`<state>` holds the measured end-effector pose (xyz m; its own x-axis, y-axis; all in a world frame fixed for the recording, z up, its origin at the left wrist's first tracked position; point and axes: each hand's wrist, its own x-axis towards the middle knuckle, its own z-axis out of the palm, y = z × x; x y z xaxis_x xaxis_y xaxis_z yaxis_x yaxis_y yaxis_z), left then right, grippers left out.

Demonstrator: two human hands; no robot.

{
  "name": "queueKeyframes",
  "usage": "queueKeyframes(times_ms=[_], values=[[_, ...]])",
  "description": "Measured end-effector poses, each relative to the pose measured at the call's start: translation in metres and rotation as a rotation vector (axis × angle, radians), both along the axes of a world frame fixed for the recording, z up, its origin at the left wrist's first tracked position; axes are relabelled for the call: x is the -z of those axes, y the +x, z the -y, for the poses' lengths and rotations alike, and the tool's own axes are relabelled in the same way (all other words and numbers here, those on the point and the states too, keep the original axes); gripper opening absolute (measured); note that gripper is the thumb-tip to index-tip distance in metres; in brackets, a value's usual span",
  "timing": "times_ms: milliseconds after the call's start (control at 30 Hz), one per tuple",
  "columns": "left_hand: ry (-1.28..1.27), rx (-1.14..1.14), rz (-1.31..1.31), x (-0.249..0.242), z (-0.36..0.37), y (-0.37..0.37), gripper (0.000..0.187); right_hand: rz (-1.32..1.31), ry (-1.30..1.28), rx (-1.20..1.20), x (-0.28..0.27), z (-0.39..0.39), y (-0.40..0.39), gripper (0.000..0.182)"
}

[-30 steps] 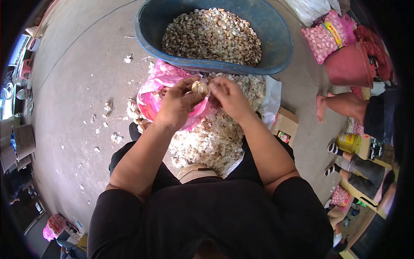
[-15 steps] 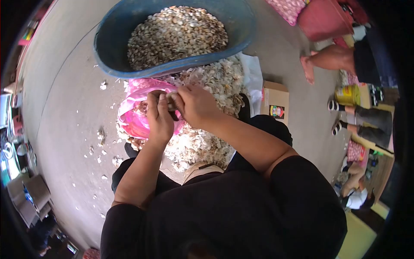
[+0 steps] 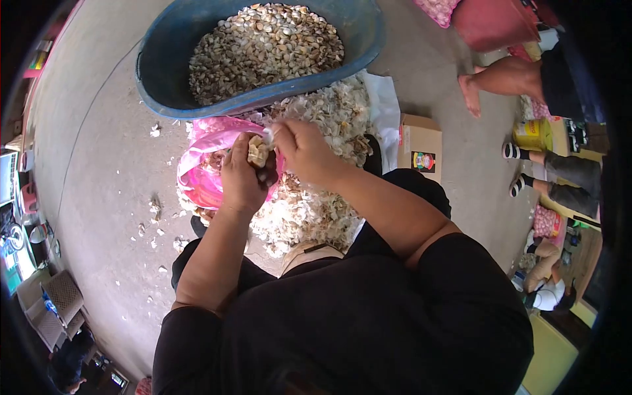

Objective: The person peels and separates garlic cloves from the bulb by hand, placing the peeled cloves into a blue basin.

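My left hand (image 3: pixel 241 181) is closed around a garlic bulb (image 3: pixel 257 151), whose pale, partly stripped cloves face up. Just right of it, my right hand (image 3: pixel 304 150) pinches a whitish flake of garlic skin (image 3: pixel 268 135) beside the bulb. Under both hands lies an open pink plastic bag (image 3: pixel 191 172) with reddish garlic inside. Papery garlic skins (image 3: pixel 299 220) are heaped between my legs and up toward the large blue tub (image 3: pixel 155 99). Loose garlic cloves (image 3: pixel 270 49) fill much of that tub's bottom.
A cardboard box (image 3: pixel 421 141) stands right of the skins, near a white sack edge (image 3: pixel 383 108). Skin scraps (image 3: pixel 155 207) dot the floor at left. Other people's legs (image 3: pixel 507 82) and a yellow tin (image 3: pixel 532 134) are at right. Chairs (image 3: pixel 60 299) stand at far left.
My right hand has drawn slightly apart from my left and now pinches a skin flake. The bulb's pale cloves have come into view in my left hand.
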<state>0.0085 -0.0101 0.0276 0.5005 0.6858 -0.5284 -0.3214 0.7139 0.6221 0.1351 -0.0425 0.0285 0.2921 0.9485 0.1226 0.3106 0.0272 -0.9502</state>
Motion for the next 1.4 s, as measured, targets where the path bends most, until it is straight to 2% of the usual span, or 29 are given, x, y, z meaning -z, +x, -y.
queueKeyframes(times_ms=[67,100,167,267,300,400,500,633,733,833,933,967,1067,1100,1233,1333,1400], values=[[-0.072,0.032,0.208,0.007,-0.007,-0.007,0.023,-0.02,-0.049,0.129,0.006,-0.003,0.008,0.023],[-0.111,0.1,0.394,0.017,-0.012,-0.014,0.028,0.1,-0.12,0.129,0.004,-0.005,0.016,0.022],[-0.164,0.029,0.208,0.008,-0.011,-0.011,0.031,0.339,-0.257,0.128,-0.002,-0.009,0.033,0.021],[-0.181,0.056,0.049,0.006,-0.013,-0.014,0.035,1.0,-0.031,0.112,0.038,-0.002,0.045,0.019],[-0.191,0.065,0.034,0.001,-0.013,-0.012,0.035,1.05,-0.143,-0.023,0.031,-0.001,0.047,0.019],[-0.14,0.087,0.069,0.014,-0.015,-0.017,0.037,0.632,-0.318,-0.14,0.006,-0.005,0.032,0.02],[-0.109,0.058,0.059,0.029,-0.013,-0.019,0.037,0.136,-0.241,-0.217,-0.006,-0.003,0.012,0.029],[-0.12,-0.006,0.028,0.01,-0.005,-0.006,0.034,0.238,-0.105,-0.278,0.009,-0.001,-0.001,0.024],[-0.002,0.103,-0.027,0.016,-0.01,-0.013,0.032,-0.037,-0.111,-0.349,0.014,-0.005,0.006,0.023],[-0.133,0.142,0.253,0.013,-0.017,-0.022,0.032,0.118,-0.284,-0.282,0.012,-0.01,0.027,0.024],[-0.132,0.115,0.098,0.006,-0.016,-0.017,0.035,0.593,-0.095,-0.101,0.024,-0.007,0.038,0.024],[-0.137,0.102,0.069,0.006,-0.014,-0.017,0.035,0.564,-0.228,-0.146,0.024,-0.005,0.041,0.025],[-0.101,0.109,0.039,0.009,-0.012,-0.017,0.034,0.235,-0.207,-0.169,0.002,-0.004,0.022,0.026],[-0.058,0.142,0.061,0.01,-0.013,-0.018,0.034,0.238,-0.045,-0.241,-0.004,-0.004,0.018,0.028],[0.001,0.093,-0.025,0.015,-0.01,-0.014,0.036,0.143,0.068,-0.308,0.004,0.0,0.003,0.027],[0.077,0.088,-0.054,0.009,-0.004,-0.01,0.036,0.177,-0.086,-0.333,-0.002,0.003,0.001,0.023],[0.117,0.118,-0.006,0.013,-0.005,-0.015,0.036,0.063,-0.02,-0.286,0.001,0.002,-0.002,0.021]])
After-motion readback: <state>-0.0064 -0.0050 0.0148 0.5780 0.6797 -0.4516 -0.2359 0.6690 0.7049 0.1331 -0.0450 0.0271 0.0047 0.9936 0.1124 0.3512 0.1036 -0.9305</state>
